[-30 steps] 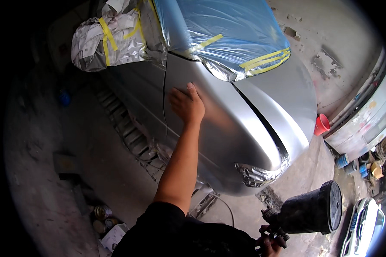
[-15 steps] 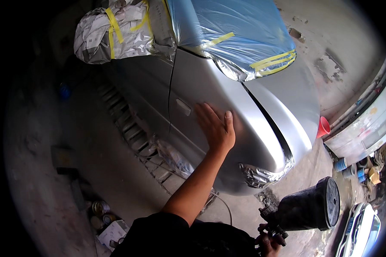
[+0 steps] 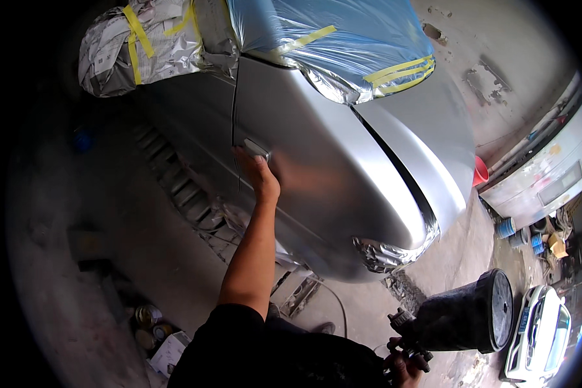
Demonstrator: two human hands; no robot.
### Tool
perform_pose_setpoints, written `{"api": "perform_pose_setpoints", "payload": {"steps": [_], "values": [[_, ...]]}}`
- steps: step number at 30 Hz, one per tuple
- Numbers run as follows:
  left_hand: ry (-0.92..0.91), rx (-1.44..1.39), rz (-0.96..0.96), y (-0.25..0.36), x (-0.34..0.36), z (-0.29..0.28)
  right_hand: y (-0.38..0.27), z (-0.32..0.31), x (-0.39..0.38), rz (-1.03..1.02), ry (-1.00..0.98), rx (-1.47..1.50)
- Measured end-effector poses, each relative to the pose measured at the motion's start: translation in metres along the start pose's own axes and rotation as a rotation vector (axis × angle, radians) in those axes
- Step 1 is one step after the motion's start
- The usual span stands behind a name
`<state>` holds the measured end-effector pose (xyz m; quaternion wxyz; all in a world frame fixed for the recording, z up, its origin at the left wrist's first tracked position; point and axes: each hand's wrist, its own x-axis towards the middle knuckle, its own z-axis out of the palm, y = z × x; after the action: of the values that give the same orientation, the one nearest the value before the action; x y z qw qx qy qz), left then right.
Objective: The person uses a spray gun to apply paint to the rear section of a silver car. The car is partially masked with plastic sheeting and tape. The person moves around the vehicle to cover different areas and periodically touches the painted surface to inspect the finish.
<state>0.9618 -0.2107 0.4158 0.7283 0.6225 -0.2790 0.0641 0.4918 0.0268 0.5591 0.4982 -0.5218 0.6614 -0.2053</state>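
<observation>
A silver-grey car front [image 3: 317, 187] stands before me, its side panel matte and bare. My left hand [image 3: 260, 176] reaches out to this panel beside the door gap. Its thumb lies at the lower edge of a small pale rectangular piece [image 3: 257, 149], with the fingers stretched past it, partly hidden. At the lower right, my right hand [image 3: 404, 370] is closed on a spray gun [image 3: 412, 349] with a big black cup [image 3: 459, 315], held apart from the car. Blue plastic film [image 3: 355, 39] with yellow tape covers the windscreen area. Silvery foil [image 3: 385, 255] covers the headlight spot.
Taped paper wraps the mirror [image 3: 110, 58] at upper left. A floor grate [image 3: 181, 187] runs along the car's side. Cans [image 3: 147, 315] and a white box [image 3: 169, 352] sit at lower left. A hose [image 3: 343, 304], a red bucket [image 3: 480, 171] and a white car [image 3: 537, 336] are around.
My left hand has slid left and up across the panel to the small pale piece. The view has shifted slightly, and the spray gun stays in my right hand.
</observation>
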Motion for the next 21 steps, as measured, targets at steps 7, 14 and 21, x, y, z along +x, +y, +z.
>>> {"api": "perform_pose_setpoints", "payload": {"steps": [7, 14, 21], "values": [[0.039, 0.078, 0.045, 0.022, -0.031, 0.012, 0.028, -0.008, 0.003, 0.012, -0.041, -0.037], [-0.194, 0.247, 0.283, 0.108, -0.129, 0.045, 0.001, -0.008, 0.005, 0.044, -0.077, -0.008], [-0.083, 0.227, 0.443, 0.087, -0.033, 0.025, 0.044, -0.024, 0.000, -0.019, 0.019, 0.081]]}}
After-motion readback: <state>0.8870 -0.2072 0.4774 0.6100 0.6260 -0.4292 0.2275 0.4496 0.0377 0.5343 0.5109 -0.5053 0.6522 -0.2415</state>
